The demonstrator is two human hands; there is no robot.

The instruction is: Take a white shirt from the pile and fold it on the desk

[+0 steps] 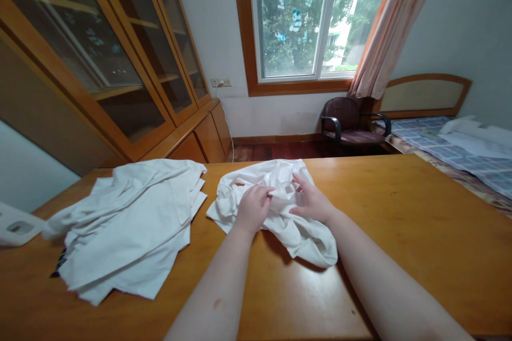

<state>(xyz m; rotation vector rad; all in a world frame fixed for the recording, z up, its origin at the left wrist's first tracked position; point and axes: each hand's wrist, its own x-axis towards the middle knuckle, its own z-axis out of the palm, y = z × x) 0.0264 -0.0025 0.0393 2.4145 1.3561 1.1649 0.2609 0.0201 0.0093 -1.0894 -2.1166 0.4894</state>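
A crumpled white cloth (280, 181) lies in the middle of the wooden table (400, 224). My left hand (253, 206) is closed, its fingers bunching a fold of this cloth. My right hand (312, 201) grips the same cloth a little to the right, fingers pinched into the fabric. Both forearms reach in from the table's near edge.
A pile of white cloths (132, 224) lies spread on the table's left part. A white object (16, 226) sits at the far left edge. Wooden glass-door cabinets (120, 64) line the left wall. Beyond the table stand a dark armchair (352, 125) and a bed (460, 154) under the window.
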